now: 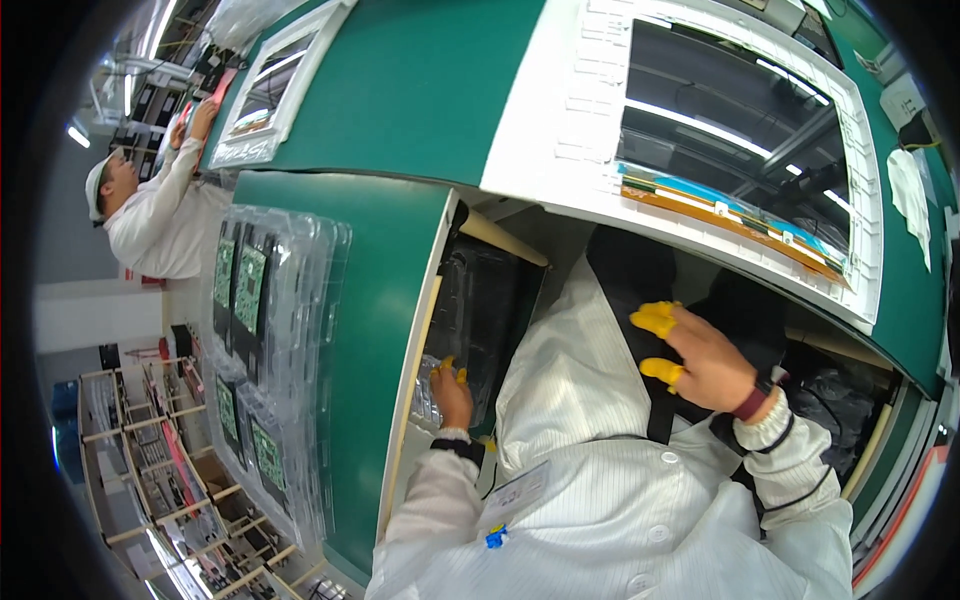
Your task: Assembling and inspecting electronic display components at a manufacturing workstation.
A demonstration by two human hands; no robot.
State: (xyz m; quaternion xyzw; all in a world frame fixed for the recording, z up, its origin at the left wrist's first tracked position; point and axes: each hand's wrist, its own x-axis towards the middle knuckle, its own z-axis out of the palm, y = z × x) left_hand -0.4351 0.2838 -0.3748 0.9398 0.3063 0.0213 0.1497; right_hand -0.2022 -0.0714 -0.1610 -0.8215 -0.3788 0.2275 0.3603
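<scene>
My left hand (453,397), with yellow fingertip covers, reaches low beside the bench. Its visible fingertips point up and stand a little apart. Right beside it is a shiny, clear or silvery plastic piece (425,388); whether the hand touches it cannot be made out. A dark plastic tray or bag (475,310) lies just beyond. My right hand (705,362) hovers over my lap, thumb and fingers spread, nothing between them. Yellow covers sit on its fingertips too. Ahead of it, on the green bench, a white frame (862,240) surrounds a dark glossy screen panel (735,115).
On the green bench (375,330) at left, clear plastic trays (315,330) hold several green circuit boards (250,285). Another white-framed screen (275,90) lies farther off. A person in white (155,225) works at far left. Shelving (170,430) stands below. A white cloth (908,195) lies right.
</scene>
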